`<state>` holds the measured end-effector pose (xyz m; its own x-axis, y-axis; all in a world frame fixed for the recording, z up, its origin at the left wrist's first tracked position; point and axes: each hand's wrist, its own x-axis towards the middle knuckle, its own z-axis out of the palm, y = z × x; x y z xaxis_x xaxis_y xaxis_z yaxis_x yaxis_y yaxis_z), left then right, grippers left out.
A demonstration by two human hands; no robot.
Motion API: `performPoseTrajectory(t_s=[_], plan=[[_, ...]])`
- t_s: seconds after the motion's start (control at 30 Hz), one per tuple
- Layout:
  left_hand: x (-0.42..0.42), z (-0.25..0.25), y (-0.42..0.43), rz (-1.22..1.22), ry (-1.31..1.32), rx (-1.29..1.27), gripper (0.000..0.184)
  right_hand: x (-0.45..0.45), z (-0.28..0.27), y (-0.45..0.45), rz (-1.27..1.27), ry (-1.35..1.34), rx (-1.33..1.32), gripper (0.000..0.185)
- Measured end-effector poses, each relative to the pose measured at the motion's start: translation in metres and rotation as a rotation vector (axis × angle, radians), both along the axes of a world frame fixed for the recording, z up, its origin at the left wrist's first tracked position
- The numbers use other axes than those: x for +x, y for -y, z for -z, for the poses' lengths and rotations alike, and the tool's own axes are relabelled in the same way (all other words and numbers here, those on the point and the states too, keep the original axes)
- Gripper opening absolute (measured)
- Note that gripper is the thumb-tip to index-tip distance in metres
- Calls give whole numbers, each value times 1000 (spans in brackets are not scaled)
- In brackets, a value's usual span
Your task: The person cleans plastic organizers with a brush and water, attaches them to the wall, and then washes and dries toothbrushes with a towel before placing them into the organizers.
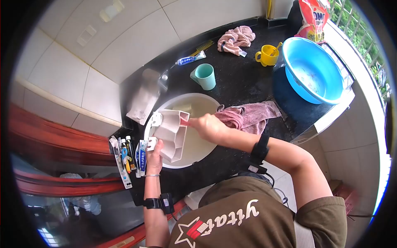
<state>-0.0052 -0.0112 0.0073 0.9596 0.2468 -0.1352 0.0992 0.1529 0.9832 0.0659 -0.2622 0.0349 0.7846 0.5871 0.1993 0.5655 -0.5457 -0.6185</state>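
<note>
My left hand (154, 159) is closed on the lower edge of a white plastic toothbrush holder (168, 134), which has open compartments and white clips on its left side. The holder is tilted above the white sink (199, 144), where cloudy water shows. My right hand (209, 128) is closed round a thin red handle (185, 121), whose far end reaches into the holder's upper compartment. What is on that end is hidden. Just right of the sink, behind my right forearm, lies a crumpled pink towel (248, 115).
A faucet (144, 93) stands at the sink's left. Around the black counter are a green mug (205, 77), toothpaste tube (191, 58), yellow comb (202, 47), pink cloth (237, 39), yellow cup (268, 58), blue basin (308, 70) and detergent bag (313, 20). Toothpaste and toothbrushes (128, 155) lie at lower left.
</note>
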Motion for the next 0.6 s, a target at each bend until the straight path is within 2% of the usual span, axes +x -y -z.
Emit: performPoseTrajectory(t_s=[0.1,0.13,0.2,0.23,0.3,0.37,0.43,0.47,0.53,0.57,0.6], plan=[[5,-18,2,66,-104,41,38,-11,-2,8,-51,338,-321,19],[4,-33,12,90,-218,62,33,-12,2,13,-46,338,-338,19],[6,-23,6,112,-206,39,34,-7,12,21,-220,520,-409,20],[4,-21,6,111,-210,14,34,-5,15,24,-202,520,-433,20],[0,-15,-2,115,-177,-13,38,-1,20,16,-212,286,-314,17],[0,4,-17,122,-149,-85,40,14,31,14,-214,71,-50,15],[-5,22,-25,102,-109,-222,42,3,-8,29,-177,-886,450,16],[-6,15,-28,100,-114,-194,44,1,-5,32,-149,-874,451,16],[-5,15,-35,44,-128,-117,43,2,10,40,-136,-1140,512,18],[-6,10,-39,9,-175,-97,42,8,17,47,-120,-1129,514,18],[-7,5,-48,-13,-234,-1,40,17,24,55,-160,-907,344,16]])
